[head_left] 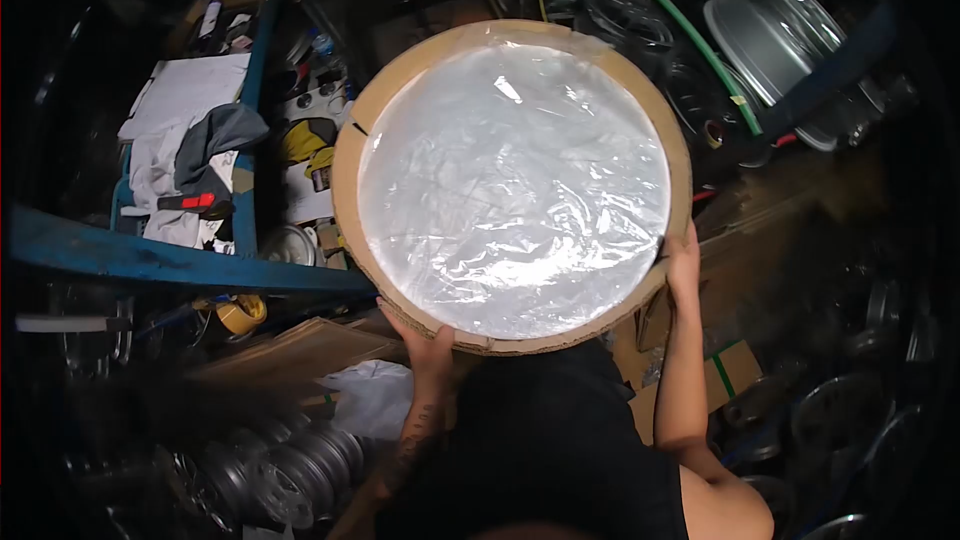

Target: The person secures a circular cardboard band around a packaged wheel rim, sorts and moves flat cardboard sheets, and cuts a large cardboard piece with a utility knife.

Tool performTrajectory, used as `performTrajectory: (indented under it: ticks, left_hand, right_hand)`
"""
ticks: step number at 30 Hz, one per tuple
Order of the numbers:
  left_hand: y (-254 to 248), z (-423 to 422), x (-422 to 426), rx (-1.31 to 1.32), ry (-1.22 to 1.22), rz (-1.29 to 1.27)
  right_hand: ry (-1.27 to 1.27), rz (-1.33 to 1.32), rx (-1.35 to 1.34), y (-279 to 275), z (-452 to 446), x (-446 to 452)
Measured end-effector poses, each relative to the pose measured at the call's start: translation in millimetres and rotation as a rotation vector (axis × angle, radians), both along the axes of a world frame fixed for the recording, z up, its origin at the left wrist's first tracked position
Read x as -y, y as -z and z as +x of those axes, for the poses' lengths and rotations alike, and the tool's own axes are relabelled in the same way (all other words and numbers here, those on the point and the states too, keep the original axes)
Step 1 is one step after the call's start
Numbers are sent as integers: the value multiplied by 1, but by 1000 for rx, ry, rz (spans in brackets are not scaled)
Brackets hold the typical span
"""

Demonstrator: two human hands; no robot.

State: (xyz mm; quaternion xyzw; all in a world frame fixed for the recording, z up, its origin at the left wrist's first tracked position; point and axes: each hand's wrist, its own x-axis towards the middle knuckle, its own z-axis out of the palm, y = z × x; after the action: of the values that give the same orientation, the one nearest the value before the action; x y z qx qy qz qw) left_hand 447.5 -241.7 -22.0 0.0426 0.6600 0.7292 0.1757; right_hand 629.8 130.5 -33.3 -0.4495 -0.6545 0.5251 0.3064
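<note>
A large round cardboard ring (346, 180) fills the middle of the view, held up in front of my body. Crinkled clear plastic film (520, 180) covers its pale centre and throws back bright glare; what lies underneath cannot be made out. My left hand (418, 332) grips the ring at its lower left edge, thumb on the near rim and fingers partly hidden beneath. At the lower right edge, my right hand (683, 265) is closed on the same ring, with its fingers partly out of sight.
A blue metal frame (200, 265) runs along the left, beside a shelf with cloths (165, 175) and a red-and-black cutter (190, 202). Yellow tape (240, 315) hangs below. Metal wheel rims (285, 475) stand at lower left, more rims (780, 30) at upper right. A green hose (690, 25) crosses there.
</note>
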Motion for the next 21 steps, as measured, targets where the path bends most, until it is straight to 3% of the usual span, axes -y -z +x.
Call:
performTrajectory:
  ticks: [7,9,11,13,16,17,19,20,21]
  left_hand:
    - [3,-4,9,22,14,-140]
    - [-9,-25,15,59,53,-195]
    - [-15,-69,18,41,-26,-80]
    - [-53,-117,0,120,-50,-177]
    - [-36,-205,-11,-103,33,-367]
    - [-44,-225,-24,-110,27,-352]
    - [-17,-276,-32,-321,106,-607]
    - [-3,-288,-31,-423,141,-738]
    - [0,-288,-33,-447,119,-765]
  right_hand:
    - [-124,-56,4,-12,10,-2]
    - [-167,-39,52,-19,10,-4]
    - [-213,-35,97,-24,10,-9]
    - [-260,-44,132,-28,8,-16]
    - [-185,-232,17,-37,-7,-28]
    - [-149,-201,-45,-37,-13,-34]
    - [-83,-133,-168,-33,-28,-45]
    - [-129,64,-3,-25,-33,-47]
    - [-94,91,85,-28,-35,-46]
